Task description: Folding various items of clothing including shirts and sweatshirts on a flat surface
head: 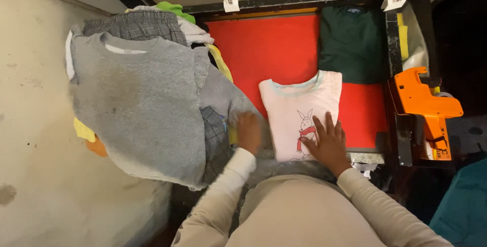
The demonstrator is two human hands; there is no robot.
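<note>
Pink folded shirt (299, 117) sat done at the red board's (264, 49) near edge, right hand (327, 143) spread flat on it, green one (350, 41) folded in the far right corner. Left hand (248, 131) was blurry, probably grabbing into the grey sweatshirt pile (137, 100), lots still unfolded.

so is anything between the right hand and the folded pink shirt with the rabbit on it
No, nothing visible. The right hand lies flat on the lower part of the folded pink shirt, fingers spread beside the rabbit print. The left hand is apart from it, on the edge of the grey sweatshirt in the pile to the left.
</note>
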